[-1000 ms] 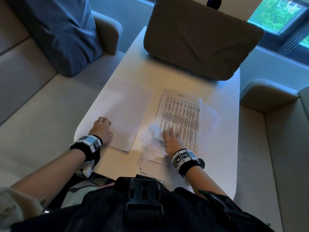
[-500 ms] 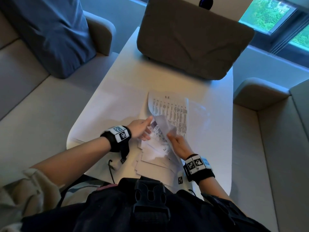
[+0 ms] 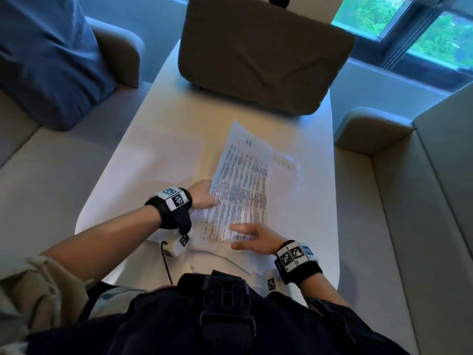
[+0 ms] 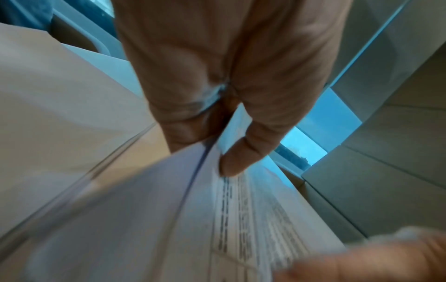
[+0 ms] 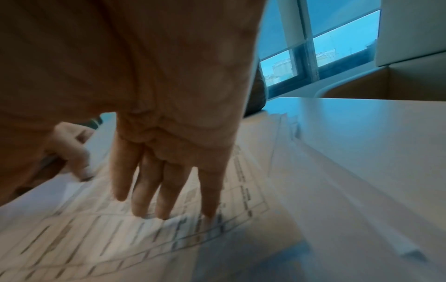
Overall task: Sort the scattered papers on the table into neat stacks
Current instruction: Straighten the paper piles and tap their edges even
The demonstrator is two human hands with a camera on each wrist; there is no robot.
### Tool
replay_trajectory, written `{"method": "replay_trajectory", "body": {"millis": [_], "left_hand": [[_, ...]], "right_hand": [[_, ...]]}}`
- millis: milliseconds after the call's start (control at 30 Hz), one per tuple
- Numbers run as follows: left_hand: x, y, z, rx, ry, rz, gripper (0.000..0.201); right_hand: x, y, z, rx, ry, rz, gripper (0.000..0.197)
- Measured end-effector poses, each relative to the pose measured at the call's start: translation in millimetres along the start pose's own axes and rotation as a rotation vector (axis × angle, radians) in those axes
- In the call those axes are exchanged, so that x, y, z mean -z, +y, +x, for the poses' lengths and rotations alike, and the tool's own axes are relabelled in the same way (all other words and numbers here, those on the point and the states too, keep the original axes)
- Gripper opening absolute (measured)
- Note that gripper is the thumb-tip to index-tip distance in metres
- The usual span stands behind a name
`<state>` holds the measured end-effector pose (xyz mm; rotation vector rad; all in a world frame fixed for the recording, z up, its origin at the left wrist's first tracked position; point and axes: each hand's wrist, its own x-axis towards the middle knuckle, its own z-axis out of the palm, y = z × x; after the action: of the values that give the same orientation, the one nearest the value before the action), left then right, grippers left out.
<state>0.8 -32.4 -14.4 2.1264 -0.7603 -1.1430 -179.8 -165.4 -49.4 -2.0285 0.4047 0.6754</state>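
A printed sheet (image 3: 240, 185) with columns of text lies slanted over a loose pile of white papers (image 3: 220, 260) near the table's front edge. My left hand (image 3: 204, 196) pinches the sheet's left edge, thumb on top in the left wrist view (image 4: 241, 152), and the sheet (image 4: 253, 219) runs away from it. My right hand (image 3: 252, 237) lies flat with straight fingers on the sheet's lower part; the right wrist view shows its fingertips (image 5: 164, 209) pressing the printed sheet (image 5: 96, 238). A neat stack of blank papers (image 3: 163, 160) lies at the left of the white table (image 3: 314, 201).
A brown cushion (image 3: 261, 47) stands at the table's far end. Beige sofas flank both sides, with a blue cushion (image 3: 48, 55) on the left one. A cable (image 3: 166, 265) hangs at the front edge by my body. Windows (image 3: 409, 24) are at the back right.
The printed sheet, curled up between both hands half a second ago, now lies spread out. My left hand came over from the blank stack a second ago; my right hand flattened onto the sheet.
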Motion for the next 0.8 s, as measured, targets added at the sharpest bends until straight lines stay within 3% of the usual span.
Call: {"method": "replay_trajectory", "body": {"millis": [67,133,200,267,333,400,500,667,800], "left_hand": [[-2.8,-2.9,-0.9,-0.015,0.013,-0.006,0.046],[-3.8,-7.4,-1.4,-0.036,0.004,-0.051,0.051],[-2.7,-9.4,-2.7,-0.052,0.017,-0.109,0.053],[-1.1,-8.7,-4.7,-0.07,0.022,-0.159,0.048],[0.7,-5.7,-7.4,-0.089,0.027,-0.188,0.039],[2.2,-1.4,-8.7,-0.111,0.036,-0.186,0.036],[6.3,8.9,-10.2,-0.151,0.06,-0.177,0.037],[21.0,35.5,-16.8,-0.292,0.152,-0.213,0.039],[33.8,54.9,-26.4,-0.423,0.208,-0.332,0.046]], "right_hand": [[8.6,11.1,1.9,-0.047,0.133,0.068,0.059],[20.2,27.9,3.3,-0.167,0.424,0.098,0.065],[36.1,47.7,1.7,-0.36,0.721,0.207,0.086],[51.4,62.6,-2.5,-0.455,0.874,0.542,0.108],[61.8,62.9,-9.9,-0.364,0.874,0.871,0.118],[66.5,53.2,-18.2,-0.181,0.818,0.982,0.122],[71.5,22.2,-30.4,0.07,0.84,0.998,0.102],[96.4,-19.4,-56.1,0.322,0.978,0.981,0.055],[118.4,-42.4,-75.3,0.488,0.997,0.851,0.054]]}}
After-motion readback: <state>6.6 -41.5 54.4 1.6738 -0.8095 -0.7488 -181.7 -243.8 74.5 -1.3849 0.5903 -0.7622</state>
